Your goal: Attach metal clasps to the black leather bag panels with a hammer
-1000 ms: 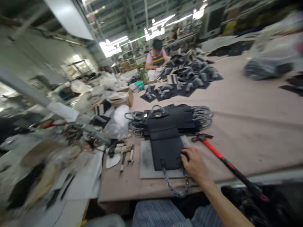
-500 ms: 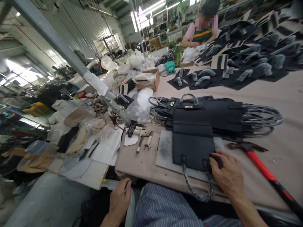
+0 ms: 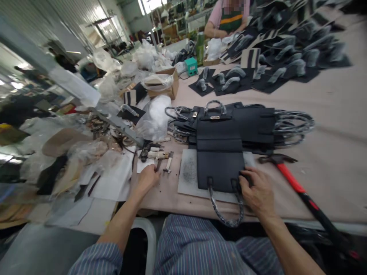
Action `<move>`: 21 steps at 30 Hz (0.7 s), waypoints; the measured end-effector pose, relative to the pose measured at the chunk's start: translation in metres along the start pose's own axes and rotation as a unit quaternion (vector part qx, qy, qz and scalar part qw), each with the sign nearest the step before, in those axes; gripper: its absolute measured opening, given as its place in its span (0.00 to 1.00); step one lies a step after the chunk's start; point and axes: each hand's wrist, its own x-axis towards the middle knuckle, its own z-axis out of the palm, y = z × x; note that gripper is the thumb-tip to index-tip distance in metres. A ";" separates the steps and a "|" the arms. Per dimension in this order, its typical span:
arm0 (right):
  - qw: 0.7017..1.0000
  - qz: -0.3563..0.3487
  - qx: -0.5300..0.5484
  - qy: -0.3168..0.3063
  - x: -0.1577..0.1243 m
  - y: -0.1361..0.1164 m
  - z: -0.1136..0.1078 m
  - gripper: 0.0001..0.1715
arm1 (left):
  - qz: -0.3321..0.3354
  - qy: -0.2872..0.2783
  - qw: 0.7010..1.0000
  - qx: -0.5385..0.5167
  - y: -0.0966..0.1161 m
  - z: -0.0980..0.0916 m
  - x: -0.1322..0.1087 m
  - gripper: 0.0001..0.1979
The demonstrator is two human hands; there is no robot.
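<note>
A dark leather bag panel (image 3: 220, 168) lies on a pale speckled board (image 3: 187, 172), its plastic-wrapped handle (image 3: 226, 221) hanging over the table's front edge. My right hand (image 3: 259, 193) rests at the panel's lower right corner, fingers curled on a small black thing (image 3: 246, 178) that I cannot identify. On the left, my left hand (image 3: 148, 178) reaches onto the table with fingers drawn together, touching the near end of a group of hand tools (image 3: 157, 154). What its fingertips hold, if anything, is hidden. A slim white-handled tool (image 3: 169, 163) lies just right of that hand.
A red and black hammer (image 3: 292, 181) lies right of my right hand. Behind the panel are stacked dark bag pieces (image 3: 255, 126) with wrapped handles. A metal post (image 3: 114, 124) rises at left beside plastic bags (image 3: 156, 118). A co-worker (image 3: 228, 23) sits across the table.
My left hand has moved from the lap area up and forward onto the table by the tools. My right hand stays at the panel's corner. The view has shifted.
</note>
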 end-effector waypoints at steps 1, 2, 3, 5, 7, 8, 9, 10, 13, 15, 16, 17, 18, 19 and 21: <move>1.000 0.006 0.003 -0.001 0.001 -0.002 -0.001 0.12 | 0.001 -0.008 1.000 0.012 -0.001 0.001 0.004 0.13; 1.000 0.010 0.006 -0.003 0.002 -0.004 -0.002 0.11 | 0.005 -0.012 1.000 0.023 -0.003 0.003 0.008 0.13; 1.000 0.015 0.007 -0.006 0.003 -0.005 -0.003 0.10 | 0.010 -0.014 0.999 0.031 -0.004 0.004 0.012 0.12; 1.000 0.020 0.009 -0.010 0.003 -0.005 -0.003 0.09 | 0.021 -0.015 0.999 0.040 -0.006 0.006 0.019 0.11; 1.000 0.026 0.009 -0.010 0.003 -0.005 -0.004 0.09 | 0.023 -0.017 0.999 0.042 -0.007 0.005 0.022 0.11; 0.999 0.029 0.011 -0.010 0.003 -0.005 -0.005 0.09 | 0.020 -0.018 0.999 0.040 -0.007 0.004 0.023 0.10; 0.999 0.031 0.013 -0.009 0.003 -0.005 -0.005 0.09 | 0.015 -0.019 0.999 0.036 -0.007 0.004 0.023 0.10; 0.999 0.033 0.016 -0.008 0.003 -0.005 -0.005 0.09 | 0.011 -0.020 0.999 0.028 -0.008 0.003 0.023 0.09; 0.999 0.035 0.024 -0.007 0.003 -0.006 -0.006 0.09 | 0.007 -0.038 0.998 -0.056 -0.010 0.004 0.020 0.11; 0.999 0.034 0.025 -0.006 0.003 -0.007 -0.006 0.08 | -0.009 -0.075 0.980 -0.183 -0.013 0.005 0.016 0.15; 0.999 0.034 0.025 -0.006 0.004 -0.008 -0.006 0.08 | -0.021 -0.096 0.962 -0.256 -0.014 0.006 0.013 0.17; 0.999 0.033 0.025 -0.005 0.004 -0.008 -0.007 0.08 | -0.035 -0.115 0.938 -0.324 -0.015 0.006 0.010 0.19; 0.999 0.032 0.024 -0.004 0.004 -0.009 -0.007 0.08 | -0.046 -0.130 0.913 -0.383 -0.015 0.006 0.007 0.22; 0.999 0.032 0.023 -0.003 0.004 -0.009 -0.007 0.08 | -0.052 -0.141 0.889 -0.433 -0.016 0.005 0.004 0.24; 0.999 0.033 0.020 -0.004 0.004 -0.010 -0.008 0.08 | -0.047 -0.148 0.845 -0.511 -0.015 0.003 -0.003 0.27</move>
